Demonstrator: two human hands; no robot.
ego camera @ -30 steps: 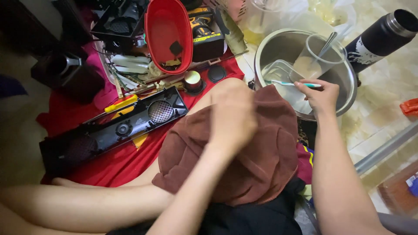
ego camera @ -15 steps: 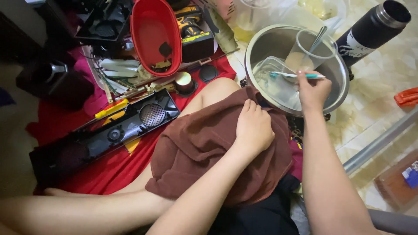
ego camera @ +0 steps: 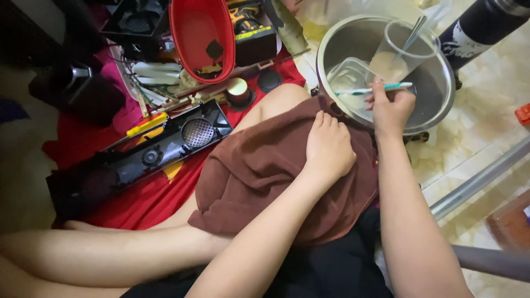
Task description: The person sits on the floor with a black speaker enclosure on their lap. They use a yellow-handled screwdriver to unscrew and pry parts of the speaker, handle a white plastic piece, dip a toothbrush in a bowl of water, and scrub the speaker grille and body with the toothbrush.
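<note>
My left hand (ego camera: 329, 146) lies flat on a brown towel (ego camera: 276, 171) draped over my knee, fingers together and pressing the cloth. My right hand (ego camera: 391, 107) grips a teal toothbrush (ego camera: 375, 89) and holds it level over a steel bowl (ego camera: 441, 96) on the floor. Inside the bowl are a clear plastic container (ego camera: 350, 74) and a clear cup (ego camera: 400, 52) with a metal spoon (ego camera: 415, 32) standing in it.
A long black plastic panel with a round grille (ego camera: 143, 152) lies on red cloth (ego camera: 149, 198) at my left. Behind it are a red bowl (ego camera: 201, 36), a black box (ego camera: 135, 25), scattered tools and a yellow screwdriver (ego camera: 146, 124). A black flask (ego camera: 483, 25) lies at the right.
My left hand has come down with the brown towel and now rests flat on it over my knee. My right hand keeps the toothbrush over the steel bowl. The camera has moved closer.
</note>
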